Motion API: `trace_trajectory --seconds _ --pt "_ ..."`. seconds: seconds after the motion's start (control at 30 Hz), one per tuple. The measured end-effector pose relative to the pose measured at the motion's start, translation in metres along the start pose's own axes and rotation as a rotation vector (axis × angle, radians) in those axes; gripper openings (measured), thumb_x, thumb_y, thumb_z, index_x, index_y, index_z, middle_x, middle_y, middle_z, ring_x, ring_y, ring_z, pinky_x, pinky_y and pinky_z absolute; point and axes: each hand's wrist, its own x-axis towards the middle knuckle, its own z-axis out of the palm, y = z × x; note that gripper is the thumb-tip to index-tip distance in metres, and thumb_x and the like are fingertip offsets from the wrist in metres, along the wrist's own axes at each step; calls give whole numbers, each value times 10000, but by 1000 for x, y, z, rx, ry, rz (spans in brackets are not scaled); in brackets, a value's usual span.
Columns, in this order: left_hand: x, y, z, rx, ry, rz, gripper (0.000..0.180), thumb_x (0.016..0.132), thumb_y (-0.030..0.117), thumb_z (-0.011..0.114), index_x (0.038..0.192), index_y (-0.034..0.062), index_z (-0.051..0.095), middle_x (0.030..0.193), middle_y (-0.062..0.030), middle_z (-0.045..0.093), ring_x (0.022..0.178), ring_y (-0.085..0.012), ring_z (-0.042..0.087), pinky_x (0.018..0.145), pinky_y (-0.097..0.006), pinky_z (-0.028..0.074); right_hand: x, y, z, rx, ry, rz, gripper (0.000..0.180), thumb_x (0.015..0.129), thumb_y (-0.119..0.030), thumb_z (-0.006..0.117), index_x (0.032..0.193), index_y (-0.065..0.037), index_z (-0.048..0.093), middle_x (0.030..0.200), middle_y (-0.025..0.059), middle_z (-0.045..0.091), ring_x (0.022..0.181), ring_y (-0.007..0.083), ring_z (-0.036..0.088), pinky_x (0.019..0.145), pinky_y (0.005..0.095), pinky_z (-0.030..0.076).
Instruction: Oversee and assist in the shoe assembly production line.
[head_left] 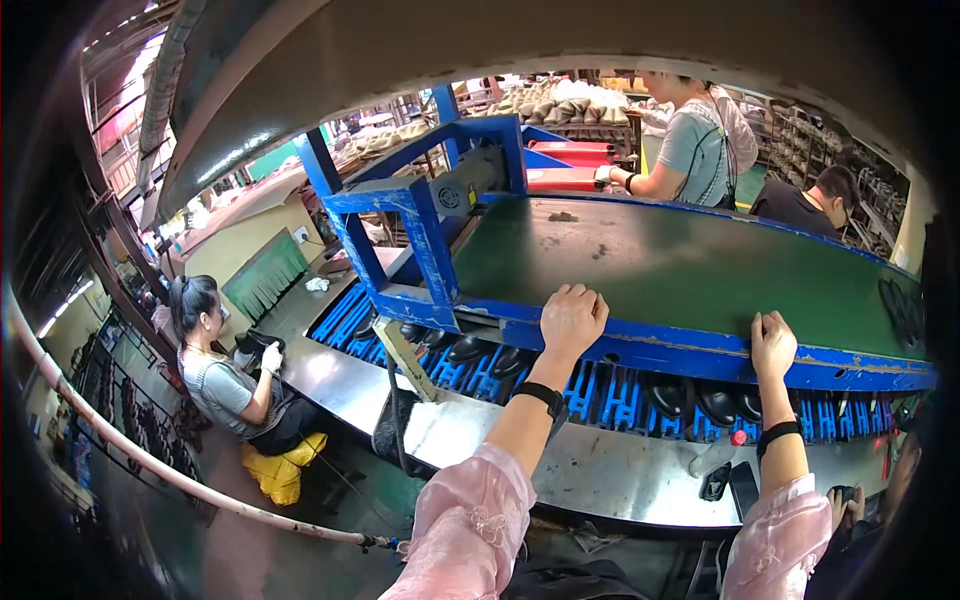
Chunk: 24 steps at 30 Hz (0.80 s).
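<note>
At 9 o'clock, a seated person (225,385) in a grey top is holding a dark shoe (255,342) beside the steel worktable (600,480). At the centre, the left hand (572,318) is curling over the blue metal edge rail (640,345) of the green conveyor belt (680,265), fingers folded together on the rail and gripping nothing else; a black wristband is circling the wrist above a pink sleeve. Below the rail, toward 6 o'clock, black shoes (480,352) are sitting on blue racks (610,395). Toward 4 o'clock, the right hand (772,343) is resting on the same rail, fingers bent closed over its edge, well apart from the left hand. At 12 o'clock, the blue machine frame (420,215) is standing at the belt's end. At 1 o'clock, a standing person (695,145) in a grey shirt is reaching toward red trays (570,165), and at 2 o'clock another person (815,200) is sitting beyond the belt.
</note>
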Motion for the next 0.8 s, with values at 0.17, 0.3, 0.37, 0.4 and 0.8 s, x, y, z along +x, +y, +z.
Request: trace_trajectory --seconds 0.17,0.3,0.37,0.4,0.8 --pt "1 0 0 -24 10 11 211 772 119 677 593 69 575 637 -80 552 637 -282 573 580 -407 503 -1 4 2 14 -1 -4 351 939 -223 611 692 20 556 755 154 550 664 381 571 605 456 449" --pt "1 -1 -3 -31 45 38 225 771 103 678 591 56 554 625 -86 539 614 -295 558 559 -416 490 -1 -2 -1 -7 -27 29 328 918 -197 620 661 0 570 743 148 564 675 369 596 620 456 476" --pt "0 -2 -3 -6 21 26 224 776 119 676 590 61 566 638 -84 553 639 -291 571 583 -417 501 -1 -1 0 -18 -17 16 328 919 -200 620 663 0 573 743 148 564 675 370 595 620 457 477" --pt "0 0 -3 16 -7 13 225 781 134 673 589 65 578 651 -82 567 663 -288 583 608 -418 511 -3 1 0 -32 -9 6 327 919 -202 620 665 0 575 743 148 565 675 371 595 621 458 478" --pt "0 -9 -1 43 24 55 230 793 119 645 582 60 576 654 -103 584 647 -310 590 592 -434 493 0 -7 9 -35 -30 14 259 864 -248 647 683 -69 693 753 92 648 760 307 663 704 431 537"
